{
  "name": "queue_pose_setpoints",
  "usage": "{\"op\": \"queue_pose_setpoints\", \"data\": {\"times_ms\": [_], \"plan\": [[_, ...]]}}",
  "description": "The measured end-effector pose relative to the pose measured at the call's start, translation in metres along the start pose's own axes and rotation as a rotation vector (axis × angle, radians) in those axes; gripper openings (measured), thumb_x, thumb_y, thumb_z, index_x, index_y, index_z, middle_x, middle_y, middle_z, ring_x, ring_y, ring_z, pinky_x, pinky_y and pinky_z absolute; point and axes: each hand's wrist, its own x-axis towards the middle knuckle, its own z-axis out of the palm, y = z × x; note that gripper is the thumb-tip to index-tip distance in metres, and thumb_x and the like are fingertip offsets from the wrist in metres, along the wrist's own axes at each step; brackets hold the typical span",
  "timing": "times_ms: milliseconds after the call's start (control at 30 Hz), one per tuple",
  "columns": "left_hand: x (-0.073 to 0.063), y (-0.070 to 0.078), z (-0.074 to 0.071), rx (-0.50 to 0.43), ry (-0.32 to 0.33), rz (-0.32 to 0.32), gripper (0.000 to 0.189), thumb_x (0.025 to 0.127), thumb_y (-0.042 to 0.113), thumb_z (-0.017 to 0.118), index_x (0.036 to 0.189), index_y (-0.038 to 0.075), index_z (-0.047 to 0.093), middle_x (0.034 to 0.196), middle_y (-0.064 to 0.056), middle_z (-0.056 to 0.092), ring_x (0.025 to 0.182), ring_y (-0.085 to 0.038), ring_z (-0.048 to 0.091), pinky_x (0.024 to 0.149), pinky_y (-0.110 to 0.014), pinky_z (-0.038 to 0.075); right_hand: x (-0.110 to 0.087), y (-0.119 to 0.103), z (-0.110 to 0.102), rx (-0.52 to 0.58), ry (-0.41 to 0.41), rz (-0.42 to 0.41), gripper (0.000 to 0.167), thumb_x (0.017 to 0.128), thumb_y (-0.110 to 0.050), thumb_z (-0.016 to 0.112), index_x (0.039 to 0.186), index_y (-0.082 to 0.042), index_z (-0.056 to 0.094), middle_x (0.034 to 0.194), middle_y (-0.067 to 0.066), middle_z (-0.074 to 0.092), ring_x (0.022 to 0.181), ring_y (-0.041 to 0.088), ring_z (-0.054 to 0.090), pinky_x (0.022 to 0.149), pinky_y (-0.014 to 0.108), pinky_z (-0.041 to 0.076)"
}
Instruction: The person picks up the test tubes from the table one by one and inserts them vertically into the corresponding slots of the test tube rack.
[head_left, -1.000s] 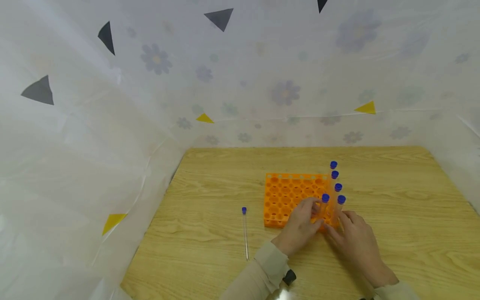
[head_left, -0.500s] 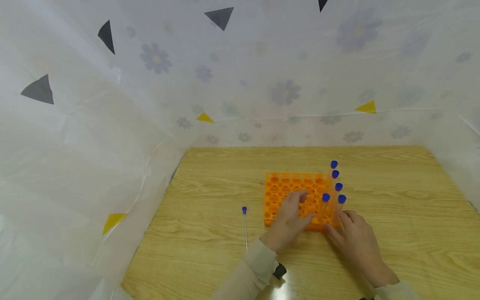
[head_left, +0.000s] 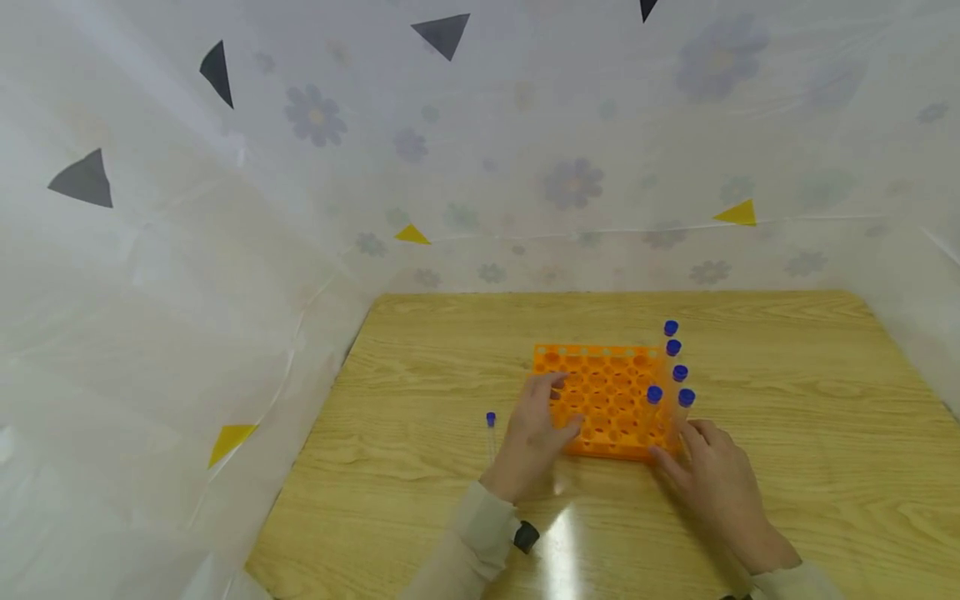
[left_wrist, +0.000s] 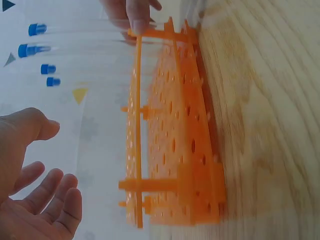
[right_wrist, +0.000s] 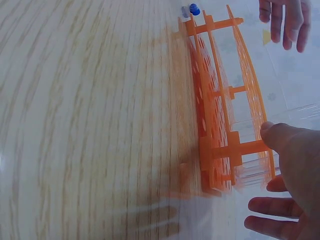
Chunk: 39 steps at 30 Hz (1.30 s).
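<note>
An orange test tube rack stands on the table, several clear blue-capped test tubes upright at its right end. My right hand holds the rack's front right corner; in the right wrist view its thumb presses the top plate while the fingers lie past the end. Over the rack's left part hovers my left hand, fingers spread and nothing in them. In the left wrist view this hand is apart from the rack. A loose capped test tube lies left of the rack, partly behind the left hand.
The wooden table reaches back to a pale flower-patterned curtain, with more sheeting at the left and right. A black band piece sits at the left wrist.
My left hand has let go of the test tube at the rack's front right and moved left across the rack toward the loose tube. The right hand has stayed at the corner.
</note>
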Motion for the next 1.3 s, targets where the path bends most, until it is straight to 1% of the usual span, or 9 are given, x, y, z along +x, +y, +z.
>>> {"op": "queue_pose_setpoints", "data": {"times_ms": [200, 367, 500, 733, 833, 967, 1133, 1233, 1300], "plan": [[-0.002, -0.015, -0.014, 0.068, 0.078, -0.031, 0.057, 0.089, 0.021, 0.074, 0.14, 0.015, 0.048, 0.13, -0.002, 0.054, 0.111, -0.022, 0.058, 0.082, -0.026, 0.053, 0.0, 0.0, 0.001, 0.004, 0.02, -0.015, 0.052, 0.08, -0.029, 0.082, 0.116, 0.005, 0.066, 0.104, 0.026, 0.065, 0.089, 0.042, 0.064, 0.075, 0.059, 0.052], [-0.006, -0.027, -0.024, 0.096, 0.114, -0.061, 0.056, 0.091, 0.021, 0.072, 0.141, 0.016, 0.047, 0.13, -0.005, 0.054, 0.108, -0.019, 0.056, 0.076, -0.024, 0.051, 0.0, 0.001, 0.002, 0.002, 0.037, -0.03, 0.051, 0.078, -0.027, 0.084, 0.114, 0.004, 0.065, 0.102, 0.026, 0.065, 0.087, 0.042, 0.064, 0.072, 0.058, 0.053], [-0.01, -0.034, -0.031, 0.092, 0.135, -0.103, 0.053, 0.091, 0.018, 0.07, 0.14, 0.017, 0.048, 0.129, -0.006, 0.054, 0.106, -0.02, 0.056, 0.073, -0.023, 0.05, -0.001, 0.002, 0.001, 0.003, 0.053, -0.048, 0.052, 0.076, -0.025, 0.085, 0.114, 0.005, 0.065, 0.1, 0.026, 0.066, 0.084, 0.042, 0.064, 0.07, 0.057, 0.054], [-0.016, -0.044, -0.038, 0.076, 0.129, -0.171, 0.052, 0.092, 0.017, 0.068, 0.14, 0.011, 0.049, 0.129, -0.008, 0.053, 0.105, -0.028, 0.056, 0.07, -0.023, 0.048, -0.001, 0.003, 0.002, -0.001, 0.043, -0.048, 0.054, 0.077, -0.025, 0.084, 0.115, 0.007, 0.065, 0.101, 0.026, 0.065, 0.085, 0.042, 0.064, 0.071, 0.057, 0.054], [-0.019, -0.046, -0.041, 0.065, 0.126, -0.208, 0.046, 0.095, 0.017, 0.063, 0.139, 0.01, 0.049, 0.129, -0.009, 0.053, 0.098, -0.025, 0.056, 0.068, -0.023, 0.047, 0.0, 0.002, 0.002, 0.003, 0.031, -0.039, 0.053, 0.079, -0.026, 0.083, 0.115, 0.007, 0.064, 0.102, 0.027, 0.065, 0.086, 0.043, 0.064, 0.072, 0.058, 0.053], [-0.023, -0.051, -0.044, 0.105, 0.143, -0.242, 0.04, 0.096, 0.015, 0.057, 0.135, 0.007, 0.052, 0.126, -0.009, 0.054, 0.089, -0.018, 0.057, 0.063, -0.021, 0.048, 0.001, 0.002, 0.002, 0.005, 0.041, -0.049, 0.052, 0.078, -0.026, 0.084, 0.114, 0.006, 0.064, 0.101, 0.027, 0.065, 0.085, 0.043, 0.064, 0.071, 0.058, 0.053], [-0.027, -0.061, -0.045, 0.209, 0.176, -0.254, 0.035, 0.095, 0.013, 0.059, 0.129, 0.004, 0.055, 0.119, -0.01, 0.057, 0.084, -0.016, 0.058, 0.062, -0.021, 0.048, 0.001, 0.002, 0.002, 0.01, 0.059, -0.071, 0.051, 0.077, -0.025, 0.084, 0.113, 0.005, 0.064, 0.099, 0.027, 0.065, 0.082, 0.042, 0.064, 0.068, 0.057, 0.054], [-0.031, -0.066, -0.044, 0.244, 0.165, -0.276, 0.036, 0.093, 0.013, 0.062, 0.126, 0.002, 0.055, 0.117, -0.011, 0.057, 0.081, -0.015, 0.055, 0.065, -0.022, 0.048, 0.001, 0.002, 0.003, 0.011, 0.048, -0.059, 0.052, 0.078, -0.026, 0.083, 0.116, 0.005, 0.064, 0.1, 0.027, 0.065, 0.083, 0.042, 0.064, 0.069, 0.057, 0.054], [-0.035, -0.069, -0.044, 0.244, 0.148, -0.299, 0.037, 0.091, 0.013, 0.063, 0.125, 0.001, 0.055, 0.115, -0.012, 0.057, 0.08, -0.015, 0.052, 0.065, -0.023, 0.047, 0.001, 0.002, 0.003, 0.011, 0.039, -0.051, 0.053, 0.079, -0.026, 0.083, 0.117, 0.005, 0.064, 0.101, 0.027, 0.065, 0.083, 0.042, 0.064, 0.07, 0.057, 0.053]]}}
